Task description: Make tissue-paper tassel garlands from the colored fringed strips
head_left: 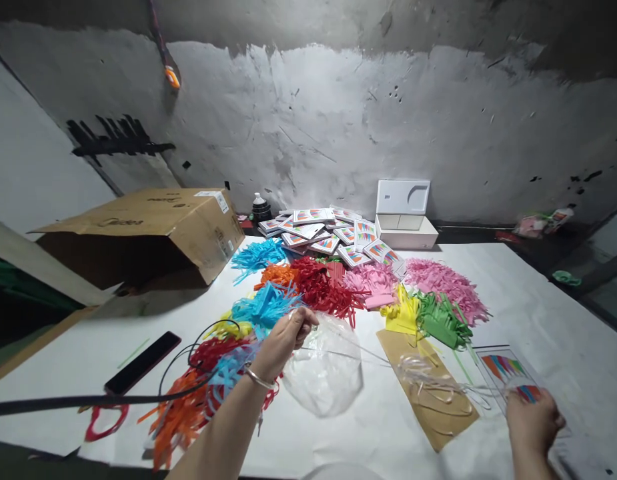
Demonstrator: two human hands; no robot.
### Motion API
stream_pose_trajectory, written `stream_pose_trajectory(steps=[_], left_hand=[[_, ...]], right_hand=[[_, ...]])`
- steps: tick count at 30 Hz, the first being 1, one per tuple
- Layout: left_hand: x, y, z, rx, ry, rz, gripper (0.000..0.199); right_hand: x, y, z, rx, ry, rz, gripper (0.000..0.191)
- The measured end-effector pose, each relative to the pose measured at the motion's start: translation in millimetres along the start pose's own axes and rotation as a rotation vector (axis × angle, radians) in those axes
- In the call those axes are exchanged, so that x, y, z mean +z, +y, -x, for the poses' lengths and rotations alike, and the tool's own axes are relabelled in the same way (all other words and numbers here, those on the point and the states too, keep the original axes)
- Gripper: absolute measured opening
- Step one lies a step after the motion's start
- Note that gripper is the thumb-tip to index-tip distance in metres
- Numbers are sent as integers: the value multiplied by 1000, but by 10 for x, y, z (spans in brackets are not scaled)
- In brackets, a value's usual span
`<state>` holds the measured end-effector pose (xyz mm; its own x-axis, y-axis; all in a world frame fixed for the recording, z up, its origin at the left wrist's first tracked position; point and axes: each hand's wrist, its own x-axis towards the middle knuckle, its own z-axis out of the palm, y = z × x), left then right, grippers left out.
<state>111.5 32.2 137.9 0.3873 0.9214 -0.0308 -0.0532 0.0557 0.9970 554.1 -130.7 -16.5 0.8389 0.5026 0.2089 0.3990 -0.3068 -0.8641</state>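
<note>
My left hand (288, 337), with a bangle at the wrist, is closed in a pinch on a thin whitish cord (361, 347) above a round clear plastic piece (325, 373). The cord runs right to a loose bundle of the same cord (431, 383) on a brown cardboard sheet (428, 410). At the right, my right hand (533, 417) has its fingers closed at the cord's other side, over a clear packet with a colourful card (511, 370). What its fingertips grip is too small to make out.
Fringed paper heaps in red (323, 287), blue (263, 307), pink (443, 283) and green (441, 320) lie mid-table. Behind are stacked packets (313, 233) and a white box (405, 237). Leftward are a carton (188, 233), a phone (143, 363), red-handled scissors (105, 423) and a black cable (88, 401).
</note>
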Motion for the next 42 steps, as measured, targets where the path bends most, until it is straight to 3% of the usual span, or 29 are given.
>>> stream_pose_trajectory(steps=[2, 4, 8, 10, 12, 16, 18, 20, 23, 25, 26, 29, 31, 34, 42], left_hand=[[141, 52, 23, 37, -61, -90, 50], [347, 71, 52, 69, -152, -174, 52], [673, 76, 99, 107, -357, -178, 56], [642, 123, 97, 115, -341, -104, 57], [435, 208, 67, 152, -163, 14, 54], [-259, 317, -42, 236, 297, 223, 46], [-517, 230, -94, 171, 341, 101, 49], [-596, 36, -130, 18, 222, -234, 48], [-382, -327, -141, -102, 21, -858, 35], [-109, -510, -114, -62, 18, -1117, 24], [38, -569, -91, 9, 1, -1141, 25], [433, -629, -13, 244, -205, -927, 41], [617, -624, 19, 286, -324, -790, 34], [741, -642, 8, 197, -357, -713, 22], [720, -797, -48, -95, -244, -458, 24]], right_hand=[[75, -253, 92, -31, 138, 165, 66], [348, -733, 418, -182, -109, 125, 69], [1028, -1663, 1343, -470, -829, -269, 88], [1236, -1822, 1638, -405, -1139, -391, 72], [1293, -1738, 1700, -277, -1253, -420, 43], [1047, -1245, 1318, -206, -1083, -296, 38], [875, -1085, 1105, -232, -1013, -220, 39], [755, -1068, 989, -269, -995, -175, 38], [699, -1231, 981, -328, -1004, -157, 38], [706, -1358, 1022, -361, -1001, -151, 38], [709, -1407, 1041, -375, -1003, -148, 38], [697, -1477, 1076, -403, -1024, -153, 37], [672, -1479, 1081, -402, -1038, -168, 36], [627, -1446, 1071, -386, -1020, -184, 35], [555, -1337, 994, -344, -990, -132, 28]])
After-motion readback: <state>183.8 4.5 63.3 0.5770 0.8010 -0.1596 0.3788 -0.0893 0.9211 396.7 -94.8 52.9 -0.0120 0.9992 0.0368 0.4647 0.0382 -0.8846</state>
